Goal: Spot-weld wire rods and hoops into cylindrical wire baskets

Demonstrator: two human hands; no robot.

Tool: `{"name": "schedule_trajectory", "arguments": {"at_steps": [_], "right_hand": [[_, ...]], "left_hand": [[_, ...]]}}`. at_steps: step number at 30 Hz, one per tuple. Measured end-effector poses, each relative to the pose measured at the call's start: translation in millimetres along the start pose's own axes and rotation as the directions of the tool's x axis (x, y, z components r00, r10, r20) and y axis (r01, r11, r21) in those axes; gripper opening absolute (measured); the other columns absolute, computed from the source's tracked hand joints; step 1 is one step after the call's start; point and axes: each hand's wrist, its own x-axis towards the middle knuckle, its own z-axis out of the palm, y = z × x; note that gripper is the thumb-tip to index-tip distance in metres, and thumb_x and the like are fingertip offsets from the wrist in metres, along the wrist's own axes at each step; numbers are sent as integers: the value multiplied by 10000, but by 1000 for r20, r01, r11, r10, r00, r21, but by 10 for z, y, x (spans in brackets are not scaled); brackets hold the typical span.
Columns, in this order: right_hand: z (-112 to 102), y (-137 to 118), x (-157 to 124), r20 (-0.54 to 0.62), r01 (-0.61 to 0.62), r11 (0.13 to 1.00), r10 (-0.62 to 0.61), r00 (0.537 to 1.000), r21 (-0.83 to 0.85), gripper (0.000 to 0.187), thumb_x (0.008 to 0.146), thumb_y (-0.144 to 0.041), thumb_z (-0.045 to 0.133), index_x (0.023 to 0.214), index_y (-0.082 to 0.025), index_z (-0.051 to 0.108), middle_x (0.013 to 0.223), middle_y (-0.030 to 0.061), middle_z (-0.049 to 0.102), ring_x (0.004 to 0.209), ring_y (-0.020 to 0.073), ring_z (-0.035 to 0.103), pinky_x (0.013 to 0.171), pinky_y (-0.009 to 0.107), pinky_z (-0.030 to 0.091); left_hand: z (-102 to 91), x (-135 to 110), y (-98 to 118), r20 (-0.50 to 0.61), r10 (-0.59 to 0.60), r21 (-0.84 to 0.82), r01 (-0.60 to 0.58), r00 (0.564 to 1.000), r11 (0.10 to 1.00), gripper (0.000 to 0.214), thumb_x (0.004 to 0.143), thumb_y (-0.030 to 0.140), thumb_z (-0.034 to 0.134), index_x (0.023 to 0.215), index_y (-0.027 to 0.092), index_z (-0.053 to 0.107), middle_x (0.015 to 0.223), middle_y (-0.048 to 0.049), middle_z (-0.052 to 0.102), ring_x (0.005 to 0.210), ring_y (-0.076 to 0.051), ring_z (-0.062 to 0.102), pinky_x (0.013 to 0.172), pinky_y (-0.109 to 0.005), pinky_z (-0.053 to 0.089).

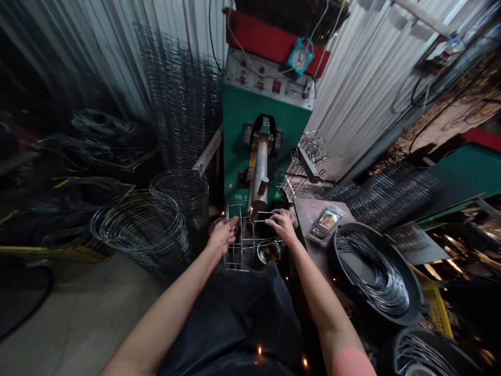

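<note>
My left hand [224, 234] is closed on a wire frame [241, 249], a small grid of thin metal rods. The frame sits beneath the tip of the round metal arm [260, 175] on a green spot welding machine [238, 120]. My right hand [284, 225] pinches a thin wire piece [264, 213] that reaches left to the frame, close to the arm's tip. Whether the wire is joined to the frame cannot be made out. Below the hands is a round metal bowl [269, 253]. Small orange sparks glow near the hands and over my dark clothing.
Wire rings [143, 227] are stacked on the left, with tall wire stacks [178, 99] behind. At right, a phone [326, 223] lies on a board beside a black tub [340, 277] of cut wires. A blue clock [300, 56] hangs on the machine.
</note>
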Motion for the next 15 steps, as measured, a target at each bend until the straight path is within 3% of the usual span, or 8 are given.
{"name": "schedule_trajectory", "arguments": {"at_steps": [9, 15], "right_hand": [[8, 2, -7, -3, -28, 999, 28, 1000, -19, 270, 808, -447, 536, 723, -225, 662, 1017, 39, 608, 1038, 220, 470, 937, 421, 217], [-52, -50, -235, 8, 56, 998, -56, 998, -24, 217, 792, -410, 575, 716, -218, 640, 1001, 49, 609, 1035, 225, 485, 961, 453, 211]], "left_hand": [[-13, 1, 30, 18, -13, 19, 12, 1000, 1000, 416, 560, 393, 751, 656, 182, 406, 490, 101, 355, 331, 5, 200, 306, -137, 119], [-135, -143, -1, 73, -20, 52, 16, 997, 998, 416, 558, 423, 746, 728, 176, 458, 513, 94, 387, 330, 8, 198, 306, -127, 121]]}}
